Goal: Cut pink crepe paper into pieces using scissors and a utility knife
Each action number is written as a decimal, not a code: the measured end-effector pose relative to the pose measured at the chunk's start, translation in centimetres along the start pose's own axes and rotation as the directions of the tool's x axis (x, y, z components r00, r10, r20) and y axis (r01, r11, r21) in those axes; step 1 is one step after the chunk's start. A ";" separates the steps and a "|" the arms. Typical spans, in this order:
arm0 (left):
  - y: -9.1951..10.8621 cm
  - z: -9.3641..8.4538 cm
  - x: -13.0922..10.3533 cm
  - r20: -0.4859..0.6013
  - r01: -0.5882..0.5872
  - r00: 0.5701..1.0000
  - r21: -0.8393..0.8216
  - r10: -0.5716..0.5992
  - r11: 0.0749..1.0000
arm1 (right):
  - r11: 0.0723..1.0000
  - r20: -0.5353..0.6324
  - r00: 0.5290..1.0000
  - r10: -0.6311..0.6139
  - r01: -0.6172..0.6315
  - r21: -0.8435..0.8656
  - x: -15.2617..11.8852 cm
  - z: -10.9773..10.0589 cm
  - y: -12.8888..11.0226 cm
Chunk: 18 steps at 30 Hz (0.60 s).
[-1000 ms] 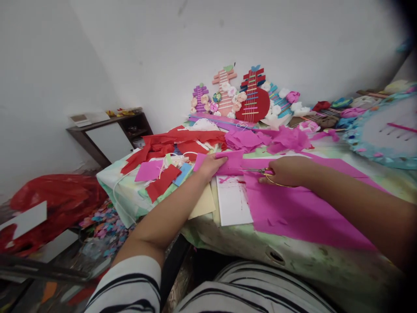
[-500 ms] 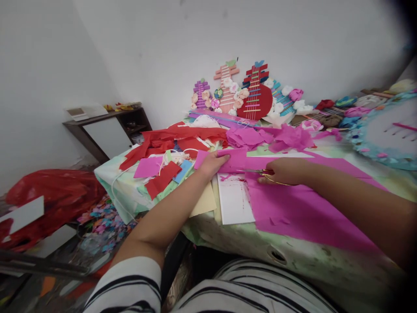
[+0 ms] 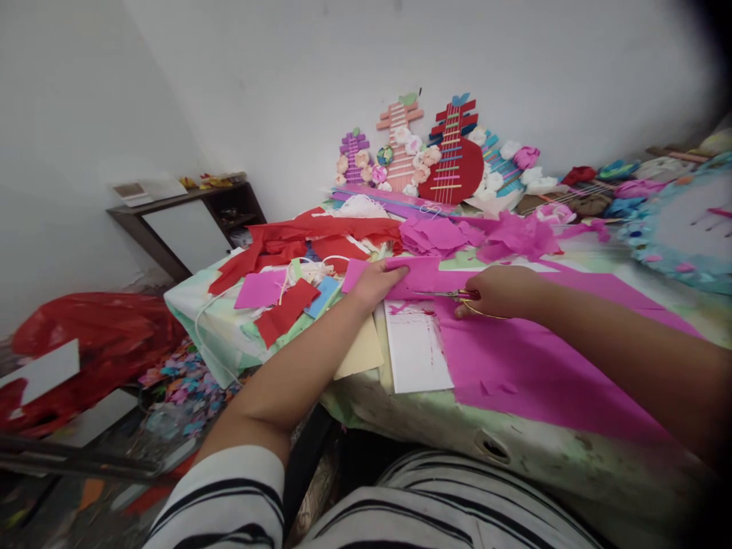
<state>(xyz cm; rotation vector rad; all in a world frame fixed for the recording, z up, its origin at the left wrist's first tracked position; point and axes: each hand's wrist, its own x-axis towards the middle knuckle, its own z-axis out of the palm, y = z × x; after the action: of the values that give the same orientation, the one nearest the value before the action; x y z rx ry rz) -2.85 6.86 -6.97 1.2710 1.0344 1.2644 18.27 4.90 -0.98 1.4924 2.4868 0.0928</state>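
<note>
My left hand (image 3: 380,285) grips a strip of magenta paper (image 3: 422,273), thumb on top and the other fingers hidden beneath. In my right hand (image 3: 492,293) is a pair of scissors (image 3: 449,294) with gold-coloured handles. Their blades point left and lie along the lower edge of the strip. A large magenta sheet (image 3: 531,366) spreads under my right forearm. Left of it lies a white board (image 3: 420,354) with red marks and small magenta scraps on it. A cream sheet (image 3: 360,353) rests below my left wrist.
Red paper (image 3: 286,236) and crumpled magenta paper (image 3: 440,235) lie behind my hands. Several lute-shaped crafts (image 3: 451,164) lean on the wall. A round blue-rimmed craft (image 3: 686,221) is at the right. Colourful scraps (image 3: 183,400) and a red plastic bag (image 3: 97,343) lie on the floor.
The view has shifted slightly. My left hand still holds the paper strip, and the scissors stay at its lower edge, with their blades looking slightly further apart.
</note>
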 end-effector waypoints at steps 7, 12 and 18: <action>0.3 0.2 -0.3 -0.023 0.010 1.000 -0.030 -0.011 0.999 | 0.999 -0.036 0.999 -0.030 0.029 -0.024 0.0 0.0 0.0; 0.6 0.3 -0.4 -0.047 0.023 0.999 -0.044 -0.025 0.999 | 0.998 -0.034 0.999 -0.026 0.025 -0.051 0.0 -0.3 -0.2; 0.7 0.1 -0.4 -0.065 0.028 0.998 0.013 -0.028 1.000 | 0.998 -0.039 0.999 -0.021 0.019 -0.056 0.0 -0.4 -0.2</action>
<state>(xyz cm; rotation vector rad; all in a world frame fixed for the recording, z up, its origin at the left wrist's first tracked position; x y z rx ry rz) -2.88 6.43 -6.34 1.2287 1.1050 1.2862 18.06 4.84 -0.63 1.4572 2.5081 0.1879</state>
